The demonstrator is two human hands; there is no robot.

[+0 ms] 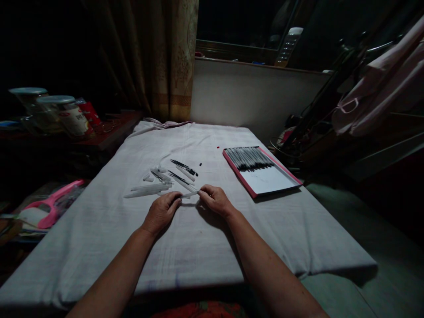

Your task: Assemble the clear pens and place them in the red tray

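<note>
Between my two hands is a thin, translucent pen barrel (190,194), held at both ends just above the cloth. My left hand (163,211) pinches its left end, and my right hand (214,198) pinches the right end. Just beyond them lie clear pen barrels (149,190) in a loose pile and several dark, slender pen parts (181,166). A small black piece (200,164) rests on the cloth behind them. To the right, a shallow pink-edged box (255,194) holds a row of clear pens with black ends (250,159).
A pale cloth (198,247) covers the table. A tiny red piece (217,147) lies near the box. At left stand lidded jars (68,117) on a dark side table, with a pink-handled item (49,205) below. A curtain (165,57) hangs behind, and pink clothing (380,88) hangs at right.
</note>
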